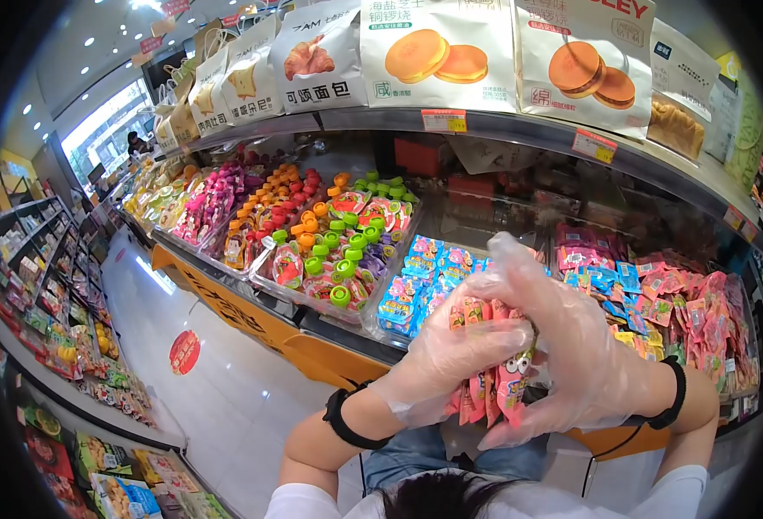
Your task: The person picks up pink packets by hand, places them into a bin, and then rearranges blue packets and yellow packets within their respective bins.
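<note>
Both my hands wear clear plastic gloves and meet in front of me at the edge of the display shelf. Between them is a bundle of pink candy packets [488,385], standing side by side. My left hand [437,359] wraps round the bundle from the left. Curved about its right side, my right hand [563,346] presses on the packets with fingers and thumb. Just behind my hands lies a tray of blue candy packets [429,272], set in rows and partly hidden by the gloves.
Right of my hands lie heaps of pink packets [697,316] and blue packets [628,277]. Green-capped pouches [338,268] fill a bin to the left. Bread bags [437,56] stand on the shelf above, with price tags [595,144] along its edge. Another snack shelf [61,303] borders the aisle.
</note>
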Available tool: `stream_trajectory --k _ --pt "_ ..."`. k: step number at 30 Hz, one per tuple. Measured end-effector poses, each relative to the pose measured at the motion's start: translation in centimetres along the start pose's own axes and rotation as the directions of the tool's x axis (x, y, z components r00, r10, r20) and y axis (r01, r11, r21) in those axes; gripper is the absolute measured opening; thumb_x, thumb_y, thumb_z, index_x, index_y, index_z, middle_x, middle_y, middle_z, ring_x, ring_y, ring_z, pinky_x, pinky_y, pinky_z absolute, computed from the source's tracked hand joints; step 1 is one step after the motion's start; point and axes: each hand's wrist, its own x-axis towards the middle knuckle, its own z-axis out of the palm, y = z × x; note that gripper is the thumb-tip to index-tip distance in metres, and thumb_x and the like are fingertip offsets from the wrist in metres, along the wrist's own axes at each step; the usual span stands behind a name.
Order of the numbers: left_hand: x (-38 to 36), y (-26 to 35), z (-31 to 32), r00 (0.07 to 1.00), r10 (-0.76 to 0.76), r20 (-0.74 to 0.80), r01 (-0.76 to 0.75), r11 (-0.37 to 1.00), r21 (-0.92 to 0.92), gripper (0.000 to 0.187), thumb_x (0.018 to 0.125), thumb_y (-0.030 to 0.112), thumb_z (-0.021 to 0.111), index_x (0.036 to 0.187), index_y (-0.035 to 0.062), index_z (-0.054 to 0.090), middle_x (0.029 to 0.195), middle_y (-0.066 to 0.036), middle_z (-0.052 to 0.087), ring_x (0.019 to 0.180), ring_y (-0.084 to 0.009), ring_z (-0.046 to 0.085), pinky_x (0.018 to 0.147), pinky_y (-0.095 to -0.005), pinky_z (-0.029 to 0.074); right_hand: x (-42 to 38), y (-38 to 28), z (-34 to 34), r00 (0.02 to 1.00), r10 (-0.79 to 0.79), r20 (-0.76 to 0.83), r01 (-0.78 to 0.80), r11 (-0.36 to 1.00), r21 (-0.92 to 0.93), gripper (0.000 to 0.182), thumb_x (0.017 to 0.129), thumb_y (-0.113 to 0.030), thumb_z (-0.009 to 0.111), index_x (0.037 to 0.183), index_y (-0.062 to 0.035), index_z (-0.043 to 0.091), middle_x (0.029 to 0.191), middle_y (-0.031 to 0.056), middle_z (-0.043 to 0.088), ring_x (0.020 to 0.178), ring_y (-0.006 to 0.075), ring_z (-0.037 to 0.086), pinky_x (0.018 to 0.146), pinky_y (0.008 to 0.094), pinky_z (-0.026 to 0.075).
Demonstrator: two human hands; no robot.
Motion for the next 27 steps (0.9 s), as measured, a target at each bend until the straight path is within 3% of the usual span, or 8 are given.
stream_trajectory --k 4,6,11,15,19,21,25,27 --pt "-0.2 0.2 -0.2 0.988 -0.154 -0.024 0.150 0.981 -0.125 0.047 0.081 0.008 0.065 0.122 0.0057 0.040 0.109 -0.008 0.055 0.100 -0.0162 0.057 0.086 -0.0341 0.050 -0.1 0.4 0.1 0.998 -0.001 0.059 0.001 1.000 -0.008 0.119 0.053 -0.052 0.081 0.136 0.0080 0.019 0.131 0.0259 0.040 0.117 0.0399 0.045 0.096 0.0438 0.037" --pt "-0.1 -0.3 -0.7 0.995 -0.066 -0.076 0.060 0.996 -0.073 0.048 0.082 0.010 0.063 0.124 0.0040 0.040 0.111 -0.009 0.056 0.099 -0.0169 0.058 0.085 -0.0339 0.051 0.1 0.5 -0.1 0.995 0.033 0.090 -0.032 0.999 -0.015 0.120 0.052 -0.050 0.081 0.136 0.0080 0.019 0.133 0.0267 0.036 0.120 0.0399 0.042 0.100 0.0436 0.033" --pt "0.2 -0.2 -0.7 0.999 -0.018 0.026 0.019 0.998 -0.055 0.047 0.083 0.008 0.062 0.124 0.0014 0.040 0.109 -0.012 0.057 0.097 -0.0191 0.060 0.082 -0.0333 0.053 0.1 0.2 -0.6 0.992 0.040 0.116 -0.025 0.992 -0.126 0.116 0.051 -0.040 0.083 0.136 0.0076 0.021 0.133 0.0250 0.037 0.118 0.0390 0.043 0.101 0.0442 0.033" --pt "0.7 0.0 -0.1 1.000 -0.024 0.005 0.024 0.997 -0.071 0.049 0.081 0.008 0.064 0.123 0.0024 0.040 0.108 -0.011 0.057 0.096 -0.0188 0.060 0.082 -0.0333 0.053 0.1 0.4 -1.1 0.985 0.050 0.164 -0.011 0.973 -0.231 0.117 0.049 -0.036 0.084 0.136 0.0073 0.019 0.132 0.0250 0.038 0.116 0.0393 0.045 0.100 0.0445 0.035" --pt "1.2 -0.4 -0.4 0.999 -0.033 0.027 0.034 0.998 -0.052 0.051 0.080 0.006 0.065 0.123 0.0056 0.038 0.105 -0.009 0.057 0.094 -0.0179 0.061 0.082 -0.0334 0.053 -0.2 0.9 -0.7 0.993 0.035 0.116 -0.024 0.995 -0.099 0.118 0.050 -0.035 0.084 0.137 0.0081 0.016 0.131 0.0261 0.039 0.114 0.0408 0.046 0.098 0.0453 0.035" --pt "1.4 -0.6 -0.4 0.999 -0.032 0.027 0.033 0.998 -0.054 0.052 0.080 0.005 0.065 0.123 0.0067 0.037 0.104 -0.009 0.057 0.093 -0.0177 0.060 0.081 -0.0334 0.053 -0.3 1.0 -0.4 1.000 0.018 0.025 -0.020 0.994 0.105 0.119 0.052 -0.033 0.084 0.137 0.0091 0.013 0.128 0.0272 0.041 0.113 0.0422 0.045 0.096 0.0453 0.037" --pt "1.4 -0.8 -0.4 0.999 -0.041 -0.013 0.040 0.998 -0.051 0.051 0.080 0.007 0.064 0.123 0.0051 0.036 0.105 -0.010 0.057 0.093 -0.0178 0.061 0.082 -0.0339 0.053 0.1 0.6 -1.1 0.999 -0.042 -0.012 0.043 0.993 0.112 0.118 0.055 -0.032 0.083 0.137 0.0100 0.008 0.131 0.0296 0.037 0.113 0.0430 0.046 0.093 0.0446 0.039" --pt "1.4 -1.0 -0.4 0.999 -0.030 -0.033 0.029 0.998 -0.051 0.049 0.081 0.008 0.064 0.122 0.0033 0.037 0.105 -0.010 0.057 0.093 -0.0179 0.061 0.082 -0.0340 0.053 0.0 0.6 -1.1 0.996 -0.043 0.076 0.049 0.996 -0.074 0.119 0.057 -0.030 0.082 0.138 0.0093 0.005 0.137 0.0321 0.028 0.115 0.0450 0.045 0.093 0.0444 0.039"
